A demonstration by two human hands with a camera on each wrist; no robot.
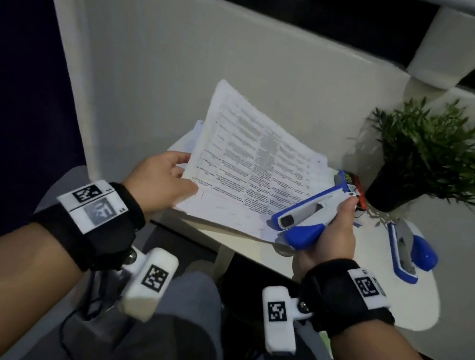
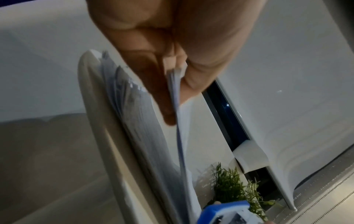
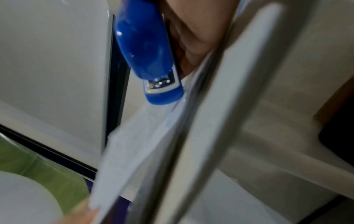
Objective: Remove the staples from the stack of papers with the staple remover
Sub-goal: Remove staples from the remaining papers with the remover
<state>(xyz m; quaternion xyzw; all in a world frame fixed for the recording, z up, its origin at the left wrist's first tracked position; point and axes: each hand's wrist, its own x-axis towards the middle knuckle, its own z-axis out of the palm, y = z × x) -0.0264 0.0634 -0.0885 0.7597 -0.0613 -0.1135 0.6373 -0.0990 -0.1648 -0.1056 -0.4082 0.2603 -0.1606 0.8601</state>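
Observation:
A stack of printed papers (image 1: pixel 250 163) is lifted and tilted above the small white table (image 1: pixel 323 277). My left hand (image 1: pixel 180 175) pinches its near left edge, thumb on top; the left wrist view shows this pinch on the sheet edges (image 2: pixel 178 94). My right hand (image 1: pixel 334 230) grips a blue and white staple remover (image 1: pixel 306 215), whose nose sits at the stack's near right corner. In the right wrist view the tool's metal tip (image 3: pixel 159 83) lies against the papers (image 3: pixel 138 144). No staple is visible.
A second blue and grey stapling tool (image 1: pixel 410 252) lies on the table's right side. A potted green plant (image 1: pixel 430 155) stands at the back right, with a small red and black box (image 1: pixel 356 185) beside it. More sheets (image 2: pixel 134 113) lie on the table underneath.

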